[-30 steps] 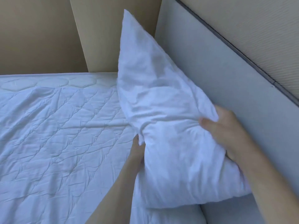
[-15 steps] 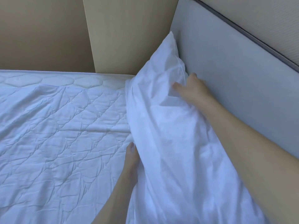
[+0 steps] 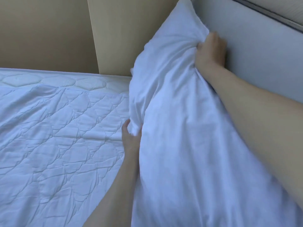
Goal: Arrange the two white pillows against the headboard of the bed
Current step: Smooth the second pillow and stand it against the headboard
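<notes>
pushed further up toward the corner since before: pillow (image 3: 177, 112), long axis along the headboard (image 3: 255, 51); right hand (image 3: 210, 51) bunching its top edge, left hand (image 3: 131, 136) pinching the mattress-side edge.

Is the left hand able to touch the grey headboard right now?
Probably not as things stand. The left hand grips the near edge of the white pillow, and the whole pillow stands between it and the headboard. The right hand is right beside the headboard.
</notes>
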The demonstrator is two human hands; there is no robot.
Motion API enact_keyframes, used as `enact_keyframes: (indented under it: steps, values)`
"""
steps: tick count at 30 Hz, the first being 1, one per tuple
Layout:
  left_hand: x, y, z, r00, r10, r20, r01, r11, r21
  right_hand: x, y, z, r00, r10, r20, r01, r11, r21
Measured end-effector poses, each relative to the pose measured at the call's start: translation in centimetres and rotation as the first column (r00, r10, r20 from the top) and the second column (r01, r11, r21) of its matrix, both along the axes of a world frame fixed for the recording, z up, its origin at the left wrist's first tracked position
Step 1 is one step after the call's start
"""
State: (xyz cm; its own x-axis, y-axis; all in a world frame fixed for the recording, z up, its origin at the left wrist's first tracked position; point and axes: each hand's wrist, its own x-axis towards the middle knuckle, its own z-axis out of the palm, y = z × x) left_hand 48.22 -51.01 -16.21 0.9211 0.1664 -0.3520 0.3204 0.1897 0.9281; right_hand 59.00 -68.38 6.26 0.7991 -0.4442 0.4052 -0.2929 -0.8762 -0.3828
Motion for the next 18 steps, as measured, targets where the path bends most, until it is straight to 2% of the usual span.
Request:
enact_keyframes:
  steps: [3, 7, 11, 15, 16, 18]
  values:
    - [-0.7, 0.6, -1.9, 0.971, -0.209, -0.111, 0.214, 0.976, 0.034, -0.7, 0.7, -1.2, 0.975, 0.038, -0.221, -0.032, 0.999, 0.031]
    - [-5.5, 3.2, -3.4, 0.941, -0.219, -0.259, 0.211, 0.976, -0.058, -7.3, 0.7, -2.5, 0.925, 0.069, -0.374, -0.020, 0.991, 0.132]
    - [-12.7, 4.8, -4.7, 0.904, -0.226, -0.364, 0.251, 0.968, 0.022, -18.3, 1.0, -2.3, 0.903, -0.032, -0.427, 0.080, 0.992, 0.094]
    - [-16.5, 5.9, -5.2, 0.883, -0.265, -0.388, 0.321, 0.943, 0.087, -26.0, 3.1, -2.6, 0.812, -0.107, -0.573, 0.181, 0.981, 0.073]
    - [-16.8, 5.8, -4.9, 0.885, -0.255, -0.388, 0.324, 0.938, 0.123, -26.3, 3.3, -2.7, 0.811, -0.118, -0.573, 0.189, 0.980, 0.065]
    - [-17.6, 5.3, -4.0, 0.888, -0.266, -0.375, 0.331, 0.936, 0.120, -26.9, 3.1, -1.9, 0.890, -0.190, -0.415, 0.216, 0.976, 0.015]
